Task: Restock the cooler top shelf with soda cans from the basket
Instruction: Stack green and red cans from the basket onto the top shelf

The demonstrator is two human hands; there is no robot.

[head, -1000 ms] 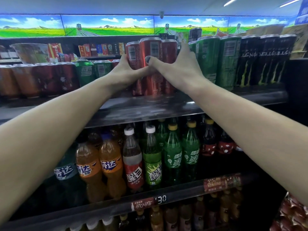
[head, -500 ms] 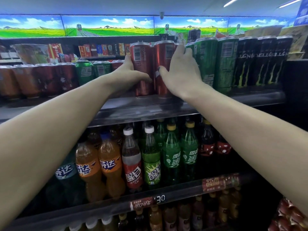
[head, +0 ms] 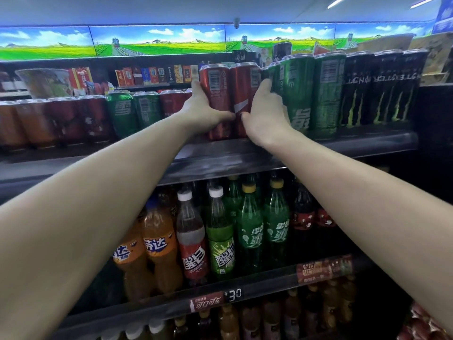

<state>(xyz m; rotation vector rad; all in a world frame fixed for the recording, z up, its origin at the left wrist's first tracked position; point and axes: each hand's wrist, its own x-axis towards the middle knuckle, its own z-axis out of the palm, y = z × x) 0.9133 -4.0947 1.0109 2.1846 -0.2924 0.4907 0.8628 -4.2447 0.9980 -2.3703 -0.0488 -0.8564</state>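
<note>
Two red cans [head: 229,99] upright on the top shelf [head: 355,144].
Left hand [head: 203,111] and right hand [head: 266,114] apparently clasp them, crowded by green cans [head: 311,92].

1. Two bare forearms come in from the near edge; no sleeve shows on either.
2. The left hand [head: 204,111] wears no glove, ring or watch.
3. The right hand [head: 266,114] is likewise ungloved, its wrist bare.
4. The one left fingertip showing is blurred.

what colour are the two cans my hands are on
Red, one with a white ribbon stripe; head view.
</note>
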